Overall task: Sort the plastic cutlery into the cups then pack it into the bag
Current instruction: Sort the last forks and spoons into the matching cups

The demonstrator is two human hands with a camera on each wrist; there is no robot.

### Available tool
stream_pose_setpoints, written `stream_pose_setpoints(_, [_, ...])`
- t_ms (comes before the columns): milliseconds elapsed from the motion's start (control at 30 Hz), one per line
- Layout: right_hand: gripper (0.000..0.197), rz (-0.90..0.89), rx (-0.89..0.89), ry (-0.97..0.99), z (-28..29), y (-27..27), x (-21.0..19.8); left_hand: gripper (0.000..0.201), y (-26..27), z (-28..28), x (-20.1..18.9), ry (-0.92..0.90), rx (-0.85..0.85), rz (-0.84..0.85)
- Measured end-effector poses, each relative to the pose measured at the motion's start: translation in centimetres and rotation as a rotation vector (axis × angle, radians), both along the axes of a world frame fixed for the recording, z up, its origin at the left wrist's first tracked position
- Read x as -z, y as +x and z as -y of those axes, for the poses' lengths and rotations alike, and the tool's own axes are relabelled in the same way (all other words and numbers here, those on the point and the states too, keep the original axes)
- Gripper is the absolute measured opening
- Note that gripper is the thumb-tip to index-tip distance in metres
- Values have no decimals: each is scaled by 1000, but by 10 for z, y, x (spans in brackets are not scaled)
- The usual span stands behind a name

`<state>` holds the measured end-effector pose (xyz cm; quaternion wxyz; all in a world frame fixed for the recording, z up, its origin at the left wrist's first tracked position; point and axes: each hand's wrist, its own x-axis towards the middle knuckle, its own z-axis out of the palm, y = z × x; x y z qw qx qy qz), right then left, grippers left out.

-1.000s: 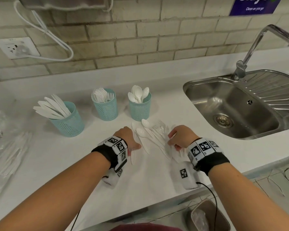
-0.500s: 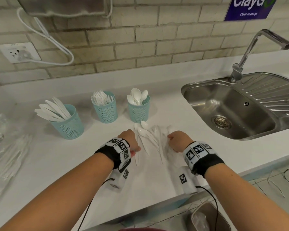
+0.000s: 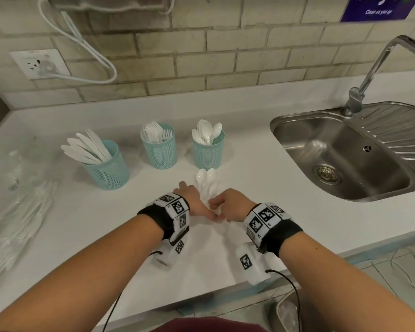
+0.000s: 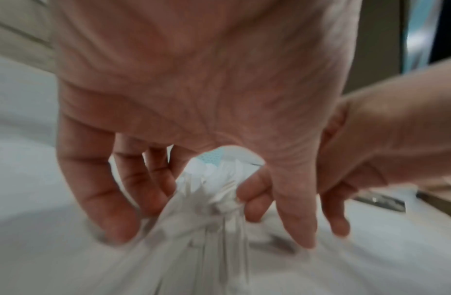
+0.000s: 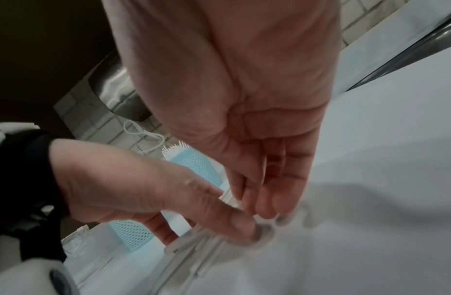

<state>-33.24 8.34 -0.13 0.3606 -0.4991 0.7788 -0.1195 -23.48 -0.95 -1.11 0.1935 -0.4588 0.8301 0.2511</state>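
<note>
Loose white plastic cutlery (image 3: 205, 182) lies on the white counter (image 3: 106, 236), squeezed into a bundle between my hands. My left hand (image 3: 192, 202) curls its fingers and thumb round the bundle (image 4: 209, 199). My right hand (image 3: 228, 207) presses fairly straight fingertips (image 5: 267, 207) against the handle ends (image 5: 229, 199), next to my left thumb. Behind stand three teal mesh cups: one with knives (image 3: 108, 168), one with forks (image 3: 161, 152), one with spoons (image 3: 209, 154). Spoon bowls stick out of the bundle just before the spoon cup.
A clear plastic bag (image 3: 17, 212) with more cutlery in it lies at the far left of the counter. A steel sink (image 3: 345, 152) with a tap (image 3: 369, 75) takes up the right side. The counter's front edge runs close under my wrists.
Both hands have moved toward each other. The spread-out cutlery has been pushed together into a narrow bundle, and my left hand now closes round it.
</note>
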Motion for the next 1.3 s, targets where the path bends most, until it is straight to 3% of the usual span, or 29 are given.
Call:
stream_pose_setpoints(100, [30, 35, 109, -53, 6, -8, 1, 105, 0, 1, 7, -139, -7, -5])
stream_pose_setpoints(167, [29, -65, 275, -150, 12, -15, 6, 98, 0, 4, 8, -163, 0, -11])
stream_pose_setpoints(233, [41, -145, 333, -206, 17, -20, 12, 92, 2, 9, 7, -168, 16, -1])
stream_pose_setpoints(367, [83, -233, 131, -107, 30, -18, 22, 89, 7, 15, 5, -158, 48, -20])
stream_pose_setpoints(433, [89, -242, 42, -73, 36, -15, 24, 85, 8, 18, 5, -151, 50, -41])
stream_pose_setpoints(633, [67, -196, -8, -106, 47, -2, 26, 68, 9, 25, 3, -84, 76, -92])
stream_pose_setpoints(900, [66, -87, -42, -172, 51, 3, 27, 48, 11, 31, 6, -177, 182, -53])
stream_pose_setpoints(1067, [51, -41, -48, -223, 46, -6, 25, 53, 12, 34, 8, -235, 232, -9])
stream_pose_setpoints(1167, [63, -72, 14, -231, 41, -7, 22, 55, 14, 35, 9, -230, 251, -18])
stream_pose_setpoints(1300, [91, -294, 110, -280, 35, -5, 13, 48, 14, 34, 17, -233, 296, -27])
